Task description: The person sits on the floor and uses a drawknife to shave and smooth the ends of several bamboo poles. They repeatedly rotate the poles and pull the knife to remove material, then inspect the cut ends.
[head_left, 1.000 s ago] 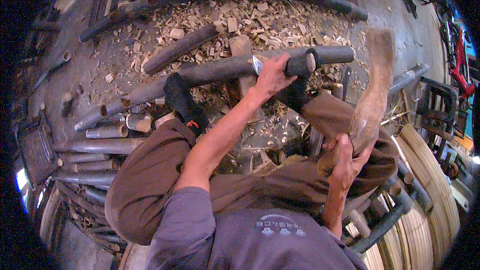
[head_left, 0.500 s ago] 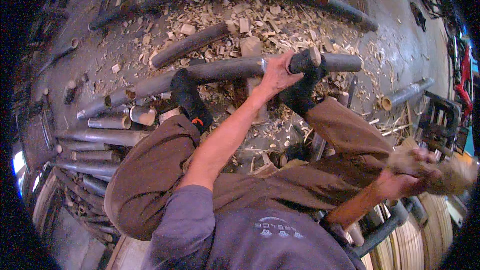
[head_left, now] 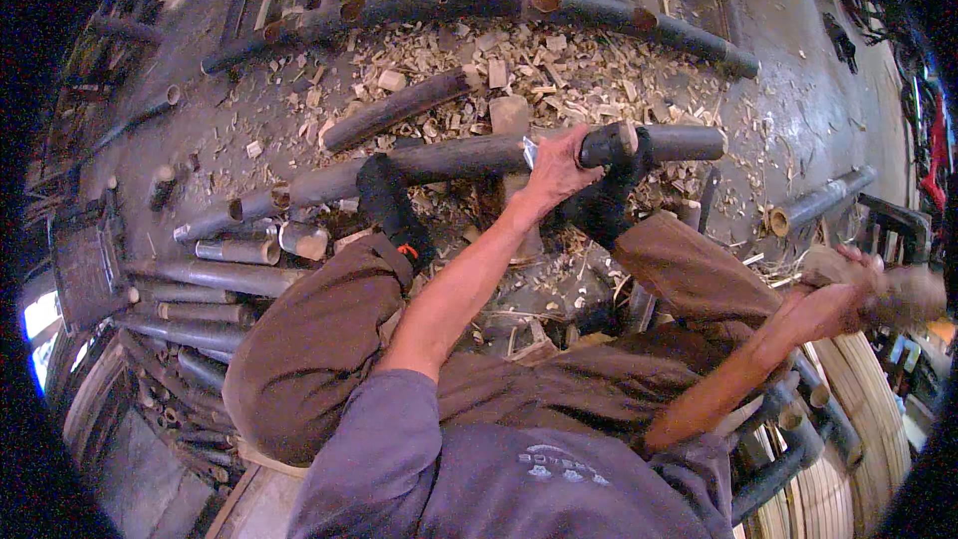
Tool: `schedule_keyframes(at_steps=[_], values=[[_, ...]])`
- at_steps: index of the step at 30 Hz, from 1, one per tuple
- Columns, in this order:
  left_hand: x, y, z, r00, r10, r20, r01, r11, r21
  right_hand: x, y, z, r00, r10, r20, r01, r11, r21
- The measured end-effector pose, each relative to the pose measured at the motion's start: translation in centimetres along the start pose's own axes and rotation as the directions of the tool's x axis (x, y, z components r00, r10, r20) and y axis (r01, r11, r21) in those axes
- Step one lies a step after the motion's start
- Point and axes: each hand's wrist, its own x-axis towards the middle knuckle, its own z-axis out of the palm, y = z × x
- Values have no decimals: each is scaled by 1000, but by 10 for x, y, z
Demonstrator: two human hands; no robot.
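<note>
A long dark bamboo pole (head_left: 449, 161) lies across the floor in front of me, under my two black-socked feet. My left hand (head_left: 561, 175) is closed around a chisel (head_left: 604, 147) with a thick dark handle and a pale wooden end. Its shiny blade shows on the other side of the hand, at the pole's surface. Out to the right, above my thigh, my right hand (head_left: 836, 307) grips a wooden mallet (head_left: 906, 295), apart from the chisel. Both hand and mallet are somewhat blurred. Square-edged openings show along the pole's left part.
Wood chips (head_left: 439, 90) cover the floor around the pole. Beyond lie a short dark log (head_left: 399, 108) and another notched bamboo pole (head_left: 444, 6). Cut bamboo pieces (head_left: 215, 277) are stacked at the left. A bamboo tube (head_left: 823, 202) and bundled pale strips (head_left: 858, 409) are at the right.
My right hand has risen with the mallet, away from my body. My left hand stays at the pole with the chisel. The whole view has shifted slightly.
</note>
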Motion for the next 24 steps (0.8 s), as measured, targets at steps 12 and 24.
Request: schedule_keyframes(at_steps=[12,24], values=[[-4,-2,-3,995,96,-12,-92,974,208,-4,35,18,1000,-5,-3,5,981,195],[35,-5,8,822,-196,-535,248,969,25,-125,59,49,844,42,534,-79,996,47]])
